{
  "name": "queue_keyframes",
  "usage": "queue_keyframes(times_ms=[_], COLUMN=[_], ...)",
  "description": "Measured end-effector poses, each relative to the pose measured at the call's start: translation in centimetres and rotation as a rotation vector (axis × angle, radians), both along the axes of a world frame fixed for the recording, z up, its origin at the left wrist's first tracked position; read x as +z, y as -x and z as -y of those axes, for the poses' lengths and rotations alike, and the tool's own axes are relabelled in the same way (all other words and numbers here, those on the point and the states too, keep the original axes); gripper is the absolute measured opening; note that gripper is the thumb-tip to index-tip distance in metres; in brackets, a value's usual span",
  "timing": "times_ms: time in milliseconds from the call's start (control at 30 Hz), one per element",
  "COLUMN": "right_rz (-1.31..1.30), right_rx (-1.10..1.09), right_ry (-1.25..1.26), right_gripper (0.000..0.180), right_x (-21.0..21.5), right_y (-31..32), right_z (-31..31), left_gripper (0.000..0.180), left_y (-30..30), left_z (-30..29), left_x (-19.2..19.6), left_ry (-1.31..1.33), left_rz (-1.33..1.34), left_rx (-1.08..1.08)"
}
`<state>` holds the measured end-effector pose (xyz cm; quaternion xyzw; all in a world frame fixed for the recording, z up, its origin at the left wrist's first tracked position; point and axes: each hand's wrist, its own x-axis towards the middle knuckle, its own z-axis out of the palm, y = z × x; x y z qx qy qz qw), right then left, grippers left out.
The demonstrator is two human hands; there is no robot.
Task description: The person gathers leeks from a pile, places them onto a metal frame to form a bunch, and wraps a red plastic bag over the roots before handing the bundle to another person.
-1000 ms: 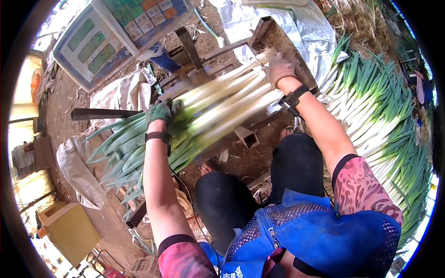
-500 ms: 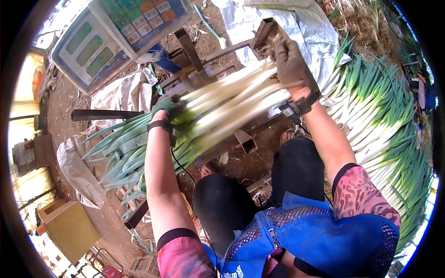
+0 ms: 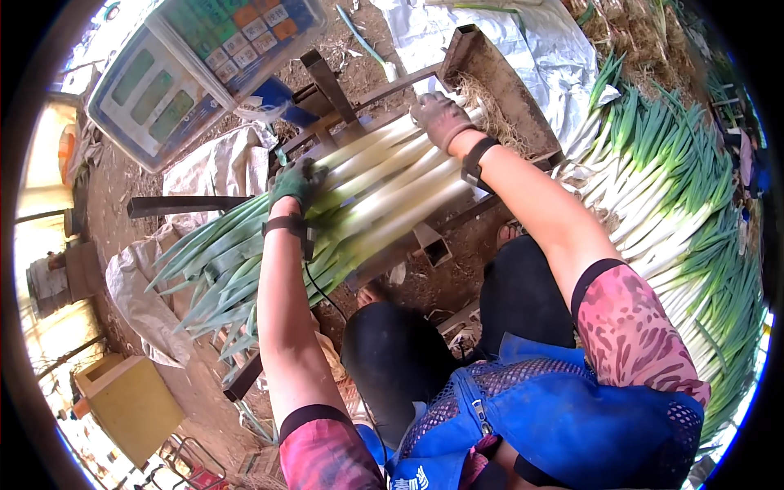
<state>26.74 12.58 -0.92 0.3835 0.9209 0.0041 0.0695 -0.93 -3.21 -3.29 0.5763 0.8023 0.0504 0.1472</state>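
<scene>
A bundle of long green onions [image 3: 384,184] lies across a metal frame, with green leaves to the left and white stalks to the right. My left hand [image 3: 294,181], in a dark green glove, is closed over the bundle where green meets white. Further right, my right hand [image 3: 441,118], in a brownish glove, has its fingers bent over the white stalks at the far side, close to the roots. The root ends [image 3: 494,114] sit against a rusty metal end trough [image 3: 523,98]. The undersides of the bundle and some fingertips are hidden.
A plastic-covered digital scale [image 3: 155,94] stands at the far left. Many more green onions [image 3: 670,204] are heaped along the right. White sheeting [image 3: 539,57] lies beyond the frame. A metal bar [image 3: 188,204] juts left, and a yellowish box [image 3: 131,404] stands lower left.
My right hand has moved left from the root ends onto the white stalks, uncovering the roots and the trough. My left hand stays at nearly the same spot on the bundle.
</scene>
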Motion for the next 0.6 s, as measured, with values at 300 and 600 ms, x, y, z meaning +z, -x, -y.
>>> queue_keyframes(times_ms=[300,600], right_rz=[-0.647,0.711], right_rx=[-0.107,-0.304], right_ry=[0.497,0.708], right_gripper=[0.018,0.028], right_x=[8.6,1.1], right_y=[-8.1,-42.7], right_z=[7.9,27.0], left_gripper=[0.049,0.038], left_y=[-1.4,-5.2], left_z=[7.8,14.5], left_x=[5.6,10.5], left_ry=[-0.160,-0.276], left_rz=[0.200,0.556], left_rx=[0.089,0.060])
